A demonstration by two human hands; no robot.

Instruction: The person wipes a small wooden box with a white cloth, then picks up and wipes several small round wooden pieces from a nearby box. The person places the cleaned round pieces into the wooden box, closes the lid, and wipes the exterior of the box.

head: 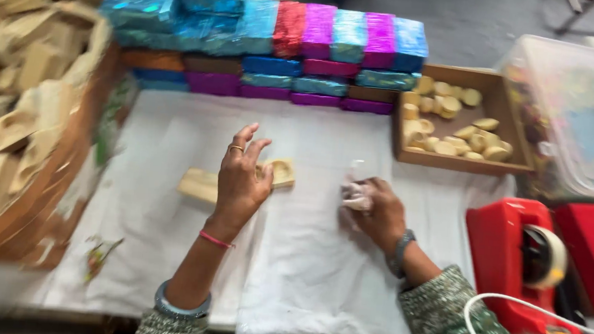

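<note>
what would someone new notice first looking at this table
Most likely the wall of shiny foil-wrapped blocks in blue, pink, red and purple, stacked along the far edge of the white cloth. Next, the two hands mid-table: the left hand hovers open over a pale tray, and the right hand grips a small clear wrapper. A red tape dispenser stands at the right.
</note>
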